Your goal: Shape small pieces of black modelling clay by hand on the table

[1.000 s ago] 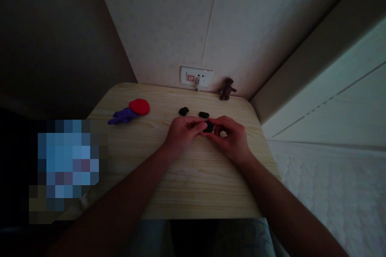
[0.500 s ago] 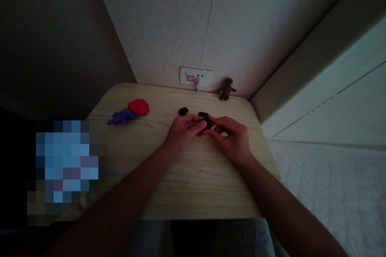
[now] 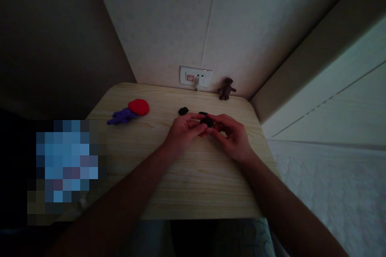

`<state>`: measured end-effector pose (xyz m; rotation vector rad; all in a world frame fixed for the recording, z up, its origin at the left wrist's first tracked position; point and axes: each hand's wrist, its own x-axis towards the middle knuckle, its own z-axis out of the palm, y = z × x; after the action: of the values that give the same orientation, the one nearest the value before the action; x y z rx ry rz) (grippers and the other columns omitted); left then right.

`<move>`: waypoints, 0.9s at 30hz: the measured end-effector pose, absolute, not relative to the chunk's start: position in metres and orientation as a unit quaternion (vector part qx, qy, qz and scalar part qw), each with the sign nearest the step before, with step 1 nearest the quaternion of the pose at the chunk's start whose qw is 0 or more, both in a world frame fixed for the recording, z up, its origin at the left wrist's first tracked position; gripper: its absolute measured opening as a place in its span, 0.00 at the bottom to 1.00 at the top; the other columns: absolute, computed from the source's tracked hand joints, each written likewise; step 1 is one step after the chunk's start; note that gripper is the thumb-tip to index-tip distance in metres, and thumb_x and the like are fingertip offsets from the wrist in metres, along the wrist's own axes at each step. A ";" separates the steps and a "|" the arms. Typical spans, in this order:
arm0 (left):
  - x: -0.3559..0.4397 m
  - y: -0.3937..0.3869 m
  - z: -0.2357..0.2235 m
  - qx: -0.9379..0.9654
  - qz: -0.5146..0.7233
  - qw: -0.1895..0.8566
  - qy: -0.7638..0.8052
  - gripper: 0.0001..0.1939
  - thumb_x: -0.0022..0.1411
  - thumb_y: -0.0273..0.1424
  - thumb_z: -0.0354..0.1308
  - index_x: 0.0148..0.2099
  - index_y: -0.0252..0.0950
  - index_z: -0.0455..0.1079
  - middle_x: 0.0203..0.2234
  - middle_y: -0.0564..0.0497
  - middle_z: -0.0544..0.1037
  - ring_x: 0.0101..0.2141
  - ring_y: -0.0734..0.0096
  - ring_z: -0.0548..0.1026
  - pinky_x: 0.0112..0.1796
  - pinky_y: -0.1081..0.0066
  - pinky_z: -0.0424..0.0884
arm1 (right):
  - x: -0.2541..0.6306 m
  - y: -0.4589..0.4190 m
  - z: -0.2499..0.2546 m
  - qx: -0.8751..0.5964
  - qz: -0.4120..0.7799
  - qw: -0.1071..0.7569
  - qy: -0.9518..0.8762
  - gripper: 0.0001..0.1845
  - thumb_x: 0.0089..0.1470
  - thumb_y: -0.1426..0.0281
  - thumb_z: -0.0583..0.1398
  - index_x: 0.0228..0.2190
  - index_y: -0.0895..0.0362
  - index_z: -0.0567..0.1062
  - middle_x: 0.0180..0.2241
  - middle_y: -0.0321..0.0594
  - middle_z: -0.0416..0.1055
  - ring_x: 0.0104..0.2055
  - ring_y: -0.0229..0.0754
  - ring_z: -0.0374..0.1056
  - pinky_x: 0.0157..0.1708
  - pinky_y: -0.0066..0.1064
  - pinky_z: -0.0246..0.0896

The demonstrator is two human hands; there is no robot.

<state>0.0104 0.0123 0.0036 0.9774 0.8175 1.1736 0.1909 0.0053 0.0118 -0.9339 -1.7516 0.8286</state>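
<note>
A black lump of clay (image 3: 206,121) is pinched between the fingertips of both hands, just above the light wooden table (image 3: 181,176). My left hand (image 3: 183,130) grips it from the left with curled fingers. My right hand (image 3: 232,134) closes on it from the right. Two more black clay pieces lie just beyond: one small lump (image 3: 183,110) to the left and a second piece (image 3: 203,114) partly hidden behind my fingers.
A red clay disc (image 3: 138,107) and a purple clay shape (image 3: 122,116) lie at the table's back left. A small brown figure (image 3: 226,88) stands at the back edge by the wall socket (image 3: 195,76). A white bed surface (image 3: 325,192) borders the table on the right.
Both hands have shifted slightly away from me with the black lump, now closer to the piece behind them. The lump has been turned a little between the fingers.
</note>
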 end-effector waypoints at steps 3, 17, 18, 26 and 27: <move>0.011 0.012 0.002 0.414 0.533 0.639 0.369 0.24 0.50 0.34 0.74 0.47 0.33 0.73 0.27 0.49 0.84 0.27 0.70 0.79 0.35 0.68 0.74 | 0.189 0.006 0.010 -0.421 0.363 0.497 -0.666 0.19 0.50 0.61 0.73 0.42 0.54 0.80 0.31 0.37 0.75 0.27 0.35 0.67 0.26 0.29 0.66; 0.010 0.012 0.007 0.454 0.562 0.580 0.377 0.12 0.50 0.34 0.74 0.38 0.35 0.82 0.32 0.47 0.85 0.32 0.67 0.81 0.37 0.67 0.78 | 0.189 0.006 0.010 -0.401 0.329 0.490 -0.701 0.19 0.51 0.62 0.72 0.45 0.50 0.80 0.37 0.38 0.76 0.29 0.35 0.67 0.28 0.30 0.66; 0.010 0.012 0.008 0.452 0.561 0.583 0.374 0.13 0.50 0.34 0.74 0.38 0.35 0.82 0.34 0.47 0.86 0.34 0.66 0.82 0.38 0.67 0.78 | 0.189 0.006 0.010 -0.404 0.336 0.490 -0.695 0.19 0.51 0.61 0.73 0.45 0.51 0.80 0.37 0.39 0.76 0.29 0.35 0.68 0.28 0.30 0.67; 0.010 0.009 0.005 0.476 0.552 0.573 0.376 0.11 0.50 0.32 0.73 0.37 0.35 0.82 0.34 0.46 0.86 0.36 0.63 0.83 0.43 0.62 0.78 | 0.189 0.005 0.014 -0.388 0.373 0.460 -0.706 0.19 0.50 0.60 0.73 0.39 0.53 0.74 0.35 0.36 0.71 0.32 0.36 0.69 0.30 0.29 0.68; 0.010 0.009 0.005 0.482 0.549 0.568 0.379 0.10 0.51 0.32 0.73 0.37 0.36 0.82 0.34 0.46 0.86 0.36 0.63 0.83 0.44 0.62 0.78 | 0.189 0.005 0.015 -0.387 0.373 0.457 -0.709 0.18 0.51 0.61 0.72 0.38 0.53 0.74 0.34 0.36 0.71 0.32 0.36 0.69 0.31 0.29 0.68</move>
<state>0.0100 0.0086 0.0048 1.1327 0.8911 1.2900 0.1888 0.0046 0.0146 -0.9549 -1.7470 0.9197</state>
